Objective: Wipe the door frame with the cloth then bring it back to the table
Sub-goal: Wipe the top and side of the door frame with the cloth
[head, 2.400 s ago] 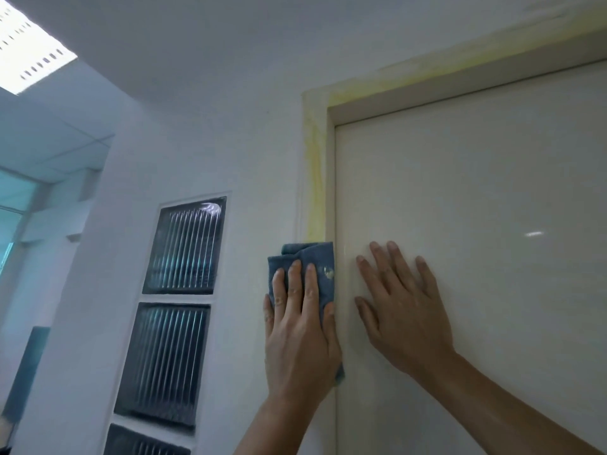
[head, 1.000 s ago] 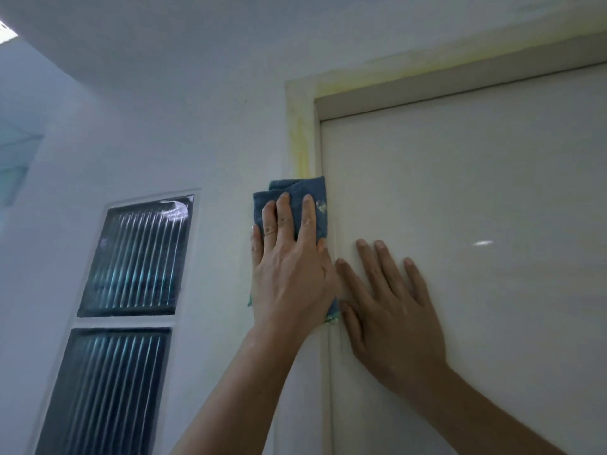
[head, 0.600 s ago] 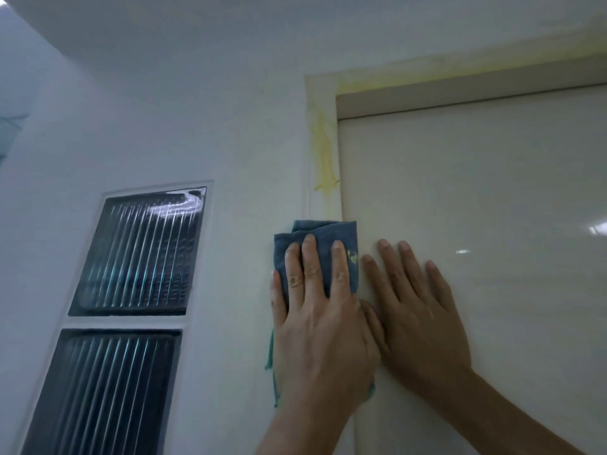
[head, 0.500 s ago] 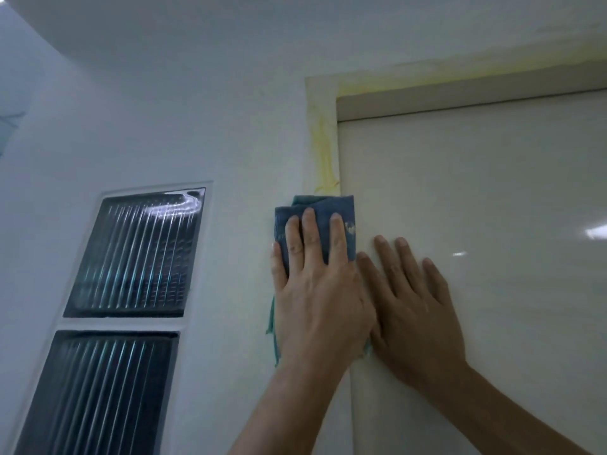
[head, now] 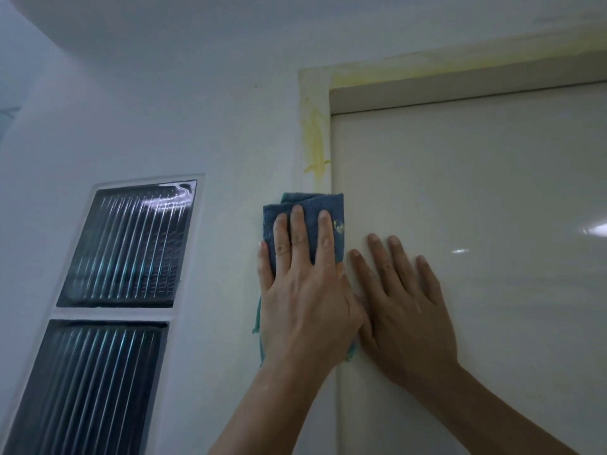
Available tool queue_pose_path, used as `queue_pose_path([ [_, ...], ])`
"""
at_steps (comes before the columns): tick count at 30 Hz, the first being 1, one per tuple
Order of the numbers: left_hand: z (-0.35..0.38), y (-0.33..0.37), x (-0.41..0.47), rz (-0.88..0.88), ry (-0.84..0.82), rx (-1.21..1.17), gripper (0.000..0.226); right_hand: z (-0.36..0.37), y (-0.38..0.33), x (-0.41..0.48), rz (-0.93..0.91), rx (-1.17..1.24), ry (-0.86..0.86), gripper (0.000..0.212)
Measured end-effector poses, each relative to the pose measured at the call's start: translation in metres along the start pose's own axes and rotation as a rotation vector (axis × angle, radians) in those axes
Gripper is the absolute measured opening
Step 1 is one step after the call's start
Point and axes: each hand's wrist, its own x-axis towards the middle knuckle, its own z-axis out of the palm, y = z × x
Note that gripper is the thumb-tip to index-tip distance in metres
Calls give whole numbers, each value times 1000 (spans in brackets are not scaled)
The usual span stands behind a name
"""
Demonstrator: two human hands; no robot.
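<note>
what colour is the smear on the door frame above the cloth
Yellow smear, clearest in the head view.

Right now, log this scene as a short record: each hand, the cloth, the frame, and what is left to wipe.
left hand: flat, fingers straight, pressing the cloth against the frame's upright
right hand: flat on the door, holding nothing
cloth: blue, folded, yellow flecks near its right edge
door frame: yellow stain on the upright above the cloth, more along the top strip
door: glossy cream
glass blocks: ribbed panes left of the frame
task stage: wiping unfinished; table not in view
</note>
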Motion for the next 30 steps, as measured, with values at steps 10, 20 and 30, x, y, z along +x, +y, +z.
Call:
queue_pose_path([
  [10, -2, -1, 79, 28, -17, -1, 67, 1, 3, 0, -4, 30, 3, 63],
  [20, 1, -2, 57, 29, 13, 5, 66, -1, 7, -3, -13, 32, 8, 64],
  [30, 2, -1, 37, 6, 38, -13, 66, -1, 10, 6, -11, 23, 23, 64],
])
